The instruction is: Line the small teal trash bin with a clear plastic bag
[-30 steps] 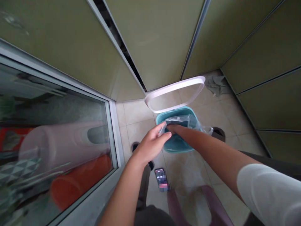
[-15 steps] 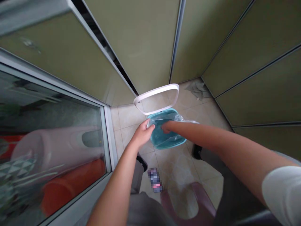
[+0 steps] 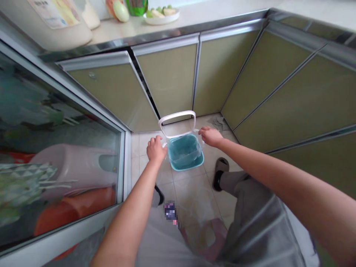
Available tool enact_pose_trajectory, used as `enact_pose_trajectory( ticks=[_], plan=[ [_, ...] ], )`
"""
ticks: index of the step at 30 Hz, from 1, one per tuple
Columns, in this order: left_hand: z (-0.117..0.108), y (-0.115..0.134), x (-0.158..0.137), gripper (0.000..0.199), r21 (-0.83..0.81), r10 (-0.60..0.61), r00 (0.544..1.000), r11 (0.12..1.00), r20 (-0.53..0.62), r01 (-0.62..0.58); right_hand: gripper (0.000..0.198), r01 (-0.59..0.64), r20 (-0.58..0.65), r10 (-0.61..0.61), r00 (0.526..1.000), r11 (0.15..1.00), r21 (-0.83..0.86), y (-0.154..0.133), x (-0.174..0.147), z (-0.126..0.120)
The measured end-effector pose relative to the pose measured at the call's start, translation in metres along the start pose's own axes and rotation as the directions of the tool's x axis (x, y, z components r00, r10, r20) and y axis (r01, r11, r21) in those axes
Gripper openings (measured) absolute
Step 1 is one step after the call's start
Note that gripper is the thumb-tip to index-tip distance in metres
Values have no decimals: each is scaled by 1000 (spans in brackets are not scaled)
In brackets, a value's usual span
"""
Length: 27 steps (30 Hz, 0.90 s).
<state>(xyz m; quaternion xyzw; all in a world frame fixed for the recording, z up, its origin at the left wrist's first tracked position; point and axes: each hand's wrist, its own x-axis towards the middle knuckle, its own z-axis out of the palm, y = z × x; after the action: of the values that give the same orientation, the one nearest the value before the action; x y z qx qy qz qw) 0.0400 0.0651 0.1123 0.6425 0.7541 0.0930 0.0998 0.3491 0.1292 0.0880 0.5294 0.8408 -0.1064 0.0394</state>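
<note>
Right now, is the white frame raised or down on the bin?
Raised: the white frame stands up along the far edge of the teal bin.

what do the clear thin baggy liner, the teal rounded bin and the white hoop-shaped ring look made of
Clear thin baggy liner: likely plastic film, slightly shiny; teal shows through it, and it creases.
Teal rounded bin: probably moulded plastic, smooth; even colour and soft corners suggest it.
White hoop-shaped ring: likely smooth plastic, judging by its plain even surface; painted metal isn't ruled out.
</note>
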Motion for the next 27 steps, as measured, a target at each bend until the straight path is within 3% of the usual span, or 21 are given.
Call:
enact_pose_trajectory(
  ticks=[2, 3, 6, 8, 10, 14, 18, 24, 27],
  plan=[
    [-5, 7, -13, 39, 73, 158, 984, 986, -78, -152, 36, 0, -1, 0, 1000, 999, 47, -6, -24, 2],
    [-5, 10, -19, 36, 86, 241, 969, 968, -63, -235, 36, 11, 20, -12, 1000, 997, 74, -9, -36, 3],
    [5, 14, -35, 33, 24, 455, 881, 887, 126, -461, 36, 24, 90, -37, 995, 990, 139, -17, -60, 12],
    [16, 11, -42, 34, -34, 514, 813, 850, 272, -526, 37, 23, 102, -40, 994, 986, 165, -21, -65, 21],
    [27, 4, -46, 36, -42, 498, 785, 853, 369, -521, 40, 31, 93, -49, 994, 983, 180, -24, -64, 31],
    [39, -11, -49, 38, 36, 412, 800, 880, 437, -473, 48, 84, 141, -104, 985, 986, 144, -30, -53, 49],
    [44, -20, -46, 32, 90, 383, 800, 877, 461, -472, 46, 88, 235, -108, 966, 992, 92, -32, -44, 57],
    [55, -33, -44, 20, 99, 324, 807, 901, 494, -422, 29, 6, 224, -34, 974, 992, 122, -19, -41, 58],
    [62, -45, -48, 19, 60, 352, 807, 901, 473, -429, 26, -14, 224, -20, 974, 988, 152, -10, -48, 59]
  ],
)
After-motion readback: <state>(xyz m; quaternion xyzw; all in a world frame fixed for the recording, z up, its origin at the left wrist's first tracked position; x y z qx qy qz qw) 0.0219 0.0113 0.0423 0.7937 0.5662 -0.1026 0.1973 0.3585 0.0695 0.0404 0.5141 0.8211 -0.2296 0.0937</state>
